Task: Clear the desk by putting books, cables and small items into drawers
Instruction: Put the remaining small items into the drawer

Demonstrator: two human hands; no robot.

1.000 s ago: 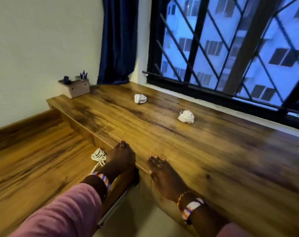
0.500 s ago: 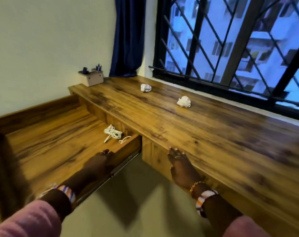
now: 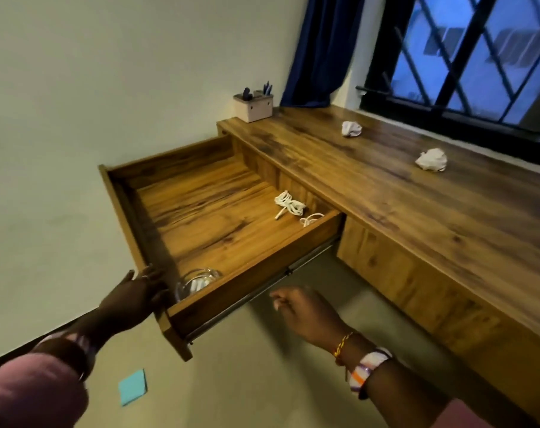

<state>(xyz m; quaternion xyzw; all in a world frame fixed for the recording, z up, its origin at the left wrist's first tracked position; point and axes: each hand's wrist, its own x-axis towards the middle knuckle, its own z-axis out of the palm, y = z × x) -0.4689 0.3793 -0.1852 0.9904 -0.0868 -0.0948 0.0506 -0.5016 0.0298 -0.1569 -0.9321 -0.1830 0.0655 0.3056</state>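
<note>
Trouble, if it came, would likely have come from the drawer [image 3: 219,230] itself: it hung pulled far out at centre frame, and a hard shove shut could have sent the glass bowl [image 3: 197,284] in its near corner sliding against the wood. Your left hand [image 3: 139,293] gripped the drawer's front edge at lower left, fingers curled over the panel just beside that bowl. Your right hand [image 3: 305,313] hovered below the drawer's side rail, fingers loosely curled and holding nothing, apart from the wood.

White cable [image 3: 288,205] already lay coiled inside the drawer, toward its far right corner near the tabletop [image 3: 416,211] edge. Two crumpled papers were left out on the tabletop at upper right: one [image 3: 351,128] nearer the curtain [image 3: 321,50], the other [image 3: 432,160] closer to the window [image 3: 478,57]. A pen holder [image 3: 253,107] stood at the tabletop's far corner against the wall. A teal sticky note [image 3: 132,387] lay on the floor at lower left, easy to miss. The open drawer stood between you and the papers, so you would have had to reach across it.
</note>
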